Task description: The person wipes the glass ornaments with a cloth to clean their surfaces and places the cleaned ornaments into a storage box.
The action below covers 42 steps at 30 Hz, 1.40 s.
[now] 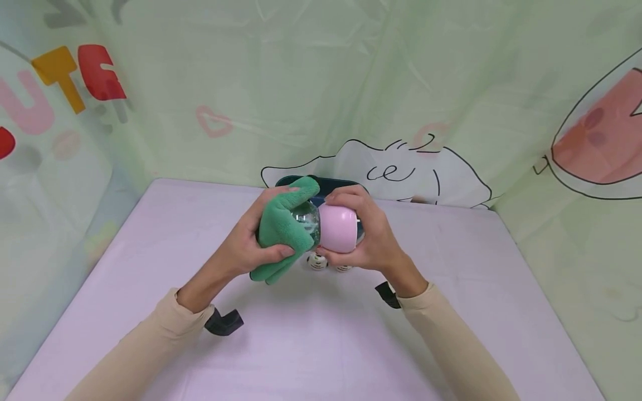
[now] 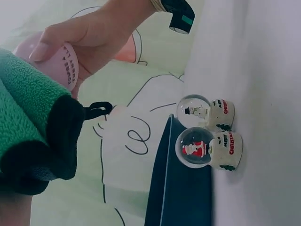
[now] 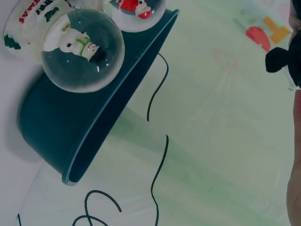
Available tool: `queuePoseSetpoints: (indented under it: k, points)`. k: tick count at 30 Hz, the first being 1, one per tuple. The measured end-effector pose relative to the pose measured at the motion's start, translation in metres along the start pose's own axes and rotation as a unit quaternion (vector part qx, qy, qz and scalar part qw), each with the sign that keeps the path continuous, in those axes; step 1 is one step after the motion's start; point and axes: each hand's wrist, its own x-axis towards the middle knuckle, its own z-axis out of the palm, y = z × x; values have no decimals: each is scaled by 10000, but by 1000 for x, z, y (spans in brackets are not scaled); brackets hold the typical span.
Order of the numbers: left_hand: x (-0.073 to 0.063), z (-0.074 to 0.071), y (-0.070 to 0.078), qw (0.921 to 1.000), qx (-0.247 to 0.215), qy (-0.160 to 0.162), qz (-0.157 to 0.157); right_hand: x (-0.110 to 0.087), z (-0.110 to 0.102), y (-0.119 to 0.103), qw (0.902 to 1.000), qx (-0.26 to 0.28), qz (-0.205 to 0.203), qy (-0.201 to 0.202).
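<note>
A snow globe with a pink base [image 1: 338, 228] is held sideways above the table, its clear glass dome [image 1: 310, 214] pointing left. My right hand [image 1: 373, 236] grips the pink base from the right. With my left hand [image 1: 246, 239] I hold a green cloth [image 1: 283, 225] around the dome, thumb in front and fingers behind. The cloth hides much of the glass. In the left wrist view, dark lettering shows on the base's underside, and the cloth [image 2: 28, 108] has a dark border with a small loop.
Two small snow globes, one with a Santa [image 2: 195, 149] and one with a snowman [image 2: 197, 111], stand side by side on the lilac table [image 1: 301, 345]. Behind them is a dark teal bin [image 3: 51, 113]. A printed pale green curtain [image 1: 321, 83] hangs behind the table.
</note>
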Motion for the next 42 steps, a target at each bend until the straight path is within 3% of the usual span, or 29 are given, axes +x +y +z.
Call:
queuePoseSetpoints:
  k: [8, 14, 19, 26, 30, 34, 39, 42]
  points:
    - [2, -1, -3, 9990, 376, -91, 234, -1, -2, -1, 9960, 373, 806, -29]
    - [4, -3, -6, 9981, 537, -59, 283, -5, 0, -3, 9822, 710, 1739, -74]
    - [4, -3, -10, 9977, 544, -11, 405, -6, 2, -6, 9650, 1123, 2369, -66]
    - [4, -8, -14, 9965, 616, 151, 553, 4, -3, -18, 9275, 1556, 3363, -487]
    - [5, -11, -12, 9968, 561, 230, 513, 10, -8, -22, 9168, 1652, 3535, -848]
    - [6, -13, -9, 9976, 485, 286, 392, 13, -13, -22, 9161, 1743, 3414, -1173]
    - [5, -14, -6, 9986, 253, 448, 116, 13, -17, -19, 9222, 1862, 3096, -1378]
    - [5, -13, -6, 9985, 208, 499, 3, 12, -19, -16, 9323, 1705, 2922, -1278]
